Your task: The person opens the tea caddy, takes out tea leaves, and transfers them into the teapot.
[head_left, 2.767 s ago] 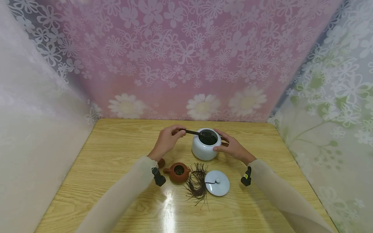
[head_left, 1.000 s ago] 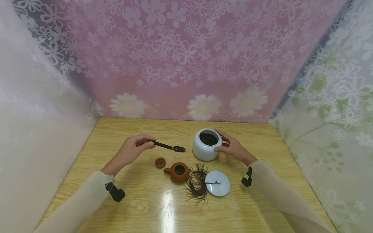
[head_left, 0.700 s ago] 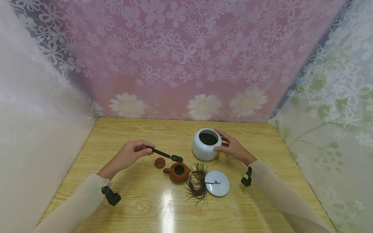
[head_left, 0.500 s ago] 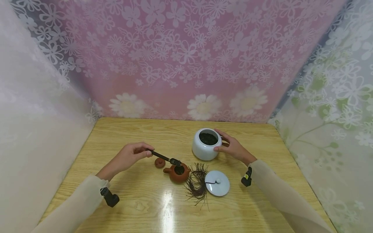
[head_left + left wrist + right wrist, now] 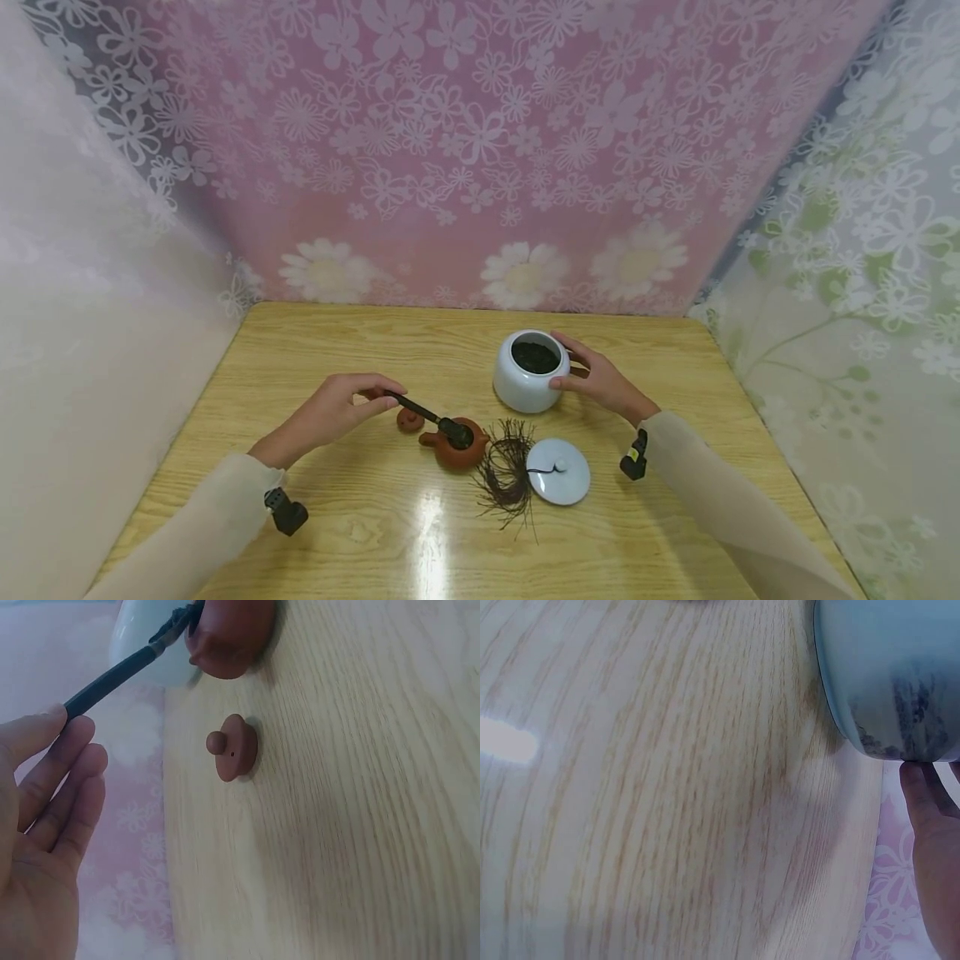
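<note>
My left hand (image 5: pixel 330 414) pinches the end of a dark tea scoop (image 5: pixel 417 407) between thumb and fingers. The scoop's head, with dark tea leaves on it, tips down over the open mouth of a small reddish-brown clay teapot (image 5: pixel 461 458). In the left wrist view the scoop (image 5: pixel 112 681) slants toward the teapot (image 5: pixel 234 641). My right hand (image 5: pixel 600 382) holds the right side of a white tea jar (image 5: pixel 525 390), thumb in front and fingers behind. Dark leaves show inside the lidless jar. The right wrist view shows a fingertip touching the jar (image 5: pixel 900 667).
The teapot's small clay lid (image 5: pixel 238 748) lies just left of the pot. Right of the teapot rest a round white jar lid (image 5: pixel 562 487) and its brown tassel (image 5: pixel 512 479). All stand on a wood-grain table (image 5: pixel 360 517) with flower-patterned cloth (image 5: pixel 480 167) around it.
My left hand took the scoop out of the jar, leftward and down, then brought its loaded head over the teapot and tilted it into the mouth. The right hand stayed on the jar.
</note>
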{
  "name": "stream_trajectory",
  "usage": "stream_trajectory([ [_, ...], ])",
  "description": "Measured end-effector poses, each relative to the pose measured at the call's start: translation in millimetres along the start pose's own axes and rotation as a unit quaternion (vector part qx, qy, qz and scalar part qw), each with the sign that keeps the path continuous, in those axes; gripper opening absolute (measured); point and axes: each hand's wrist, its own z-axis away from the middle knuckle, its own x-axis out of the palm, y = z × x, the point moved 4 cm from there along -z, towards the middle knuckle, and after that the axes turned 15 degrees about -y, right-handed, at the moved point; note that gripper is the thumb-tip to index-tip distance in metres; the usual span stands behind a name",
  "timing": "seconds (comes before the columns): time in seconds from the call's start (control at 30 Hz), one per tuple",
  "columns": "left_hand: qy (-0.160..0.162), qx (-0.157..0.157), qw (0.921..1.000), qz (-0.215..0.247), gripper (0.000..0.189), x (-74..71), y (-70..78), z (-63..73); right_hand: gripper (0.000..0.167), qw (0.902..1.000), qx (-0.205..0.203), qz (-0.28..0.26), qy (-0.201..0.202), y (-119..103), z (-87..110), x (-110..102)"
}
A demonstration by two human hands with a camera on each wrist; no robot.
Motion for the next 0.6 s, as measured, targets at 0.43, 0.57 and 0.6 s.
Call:
stream_trajectory([
  [0.43,0.037,0.204,0.9422,-0.263,0.031,9.6,42.3,0.0,0.091,1.0000,0.004,-0.005,0.002,1.0,0.4,0.8],
  [0.57,0.046,0.233,0.9214,-0.308,0.034,8.8,48.8,1.9,0.091,1.0000,0.003,-0.008,0.001,0.8,0.7,0.9],
  [0.6,0.049,0.236,0.9195,-0.311,0.034,8.2,49.2,2.1,0.091,1.0000,0.003,-0.007,0.001,0.6,0.7,0.8],
])
